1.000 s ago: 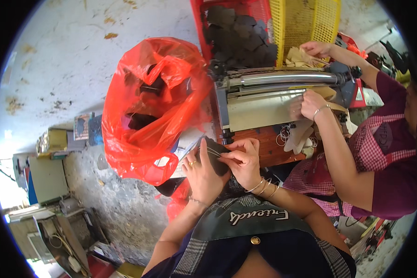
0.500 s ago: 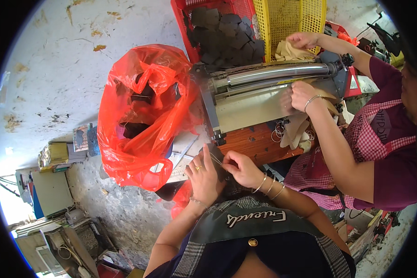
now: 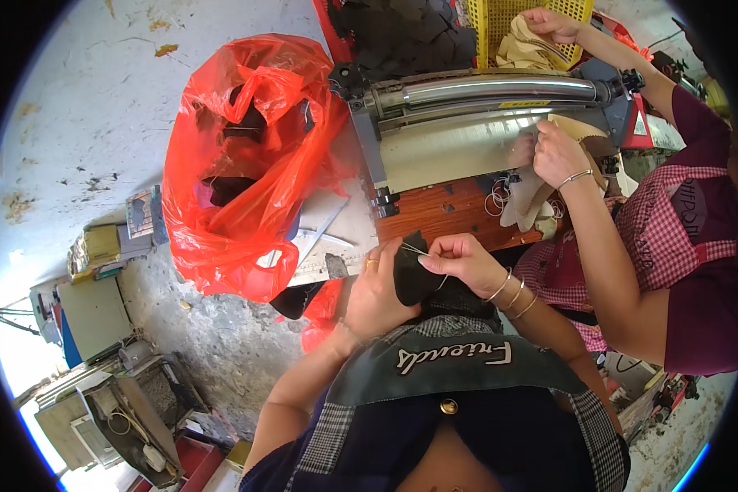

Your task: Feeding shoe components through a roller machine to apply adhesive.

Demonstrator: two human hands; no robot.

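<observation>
In my left hand (image 3: 375,289) I grip a dark, flat, rounded piece (image 3: 412,277), fingers behind it and thumb side toward me. It looks like cut leather or cloth, but I cannot tell which, nor whether it is one layer or several. My right hand (image 3: 465,261) pinches a thin pale string (image 3: 410,248) at the piece's right edge. The string runs across its upper part, and a short length shows lower at the right. Both hands are close together in front of my apron (image 3: 369,379).
A red plastic bag (image 3: 258,254) of dark pieces stands at the left. Ahead is a roller machine (image 3: 451,160) on a reddish wooden top (image 3: 435,215). A co-worker's hand (image 3: 562,153) holds tan material there; the other reaches a yellow basket (image 3: 485,33).
My left fingers, outstretched with the string drawn between my hands, have closed round the dark piece, now raised into view. My right hand has moved to its edge. The whole view has shifted.
</observation>
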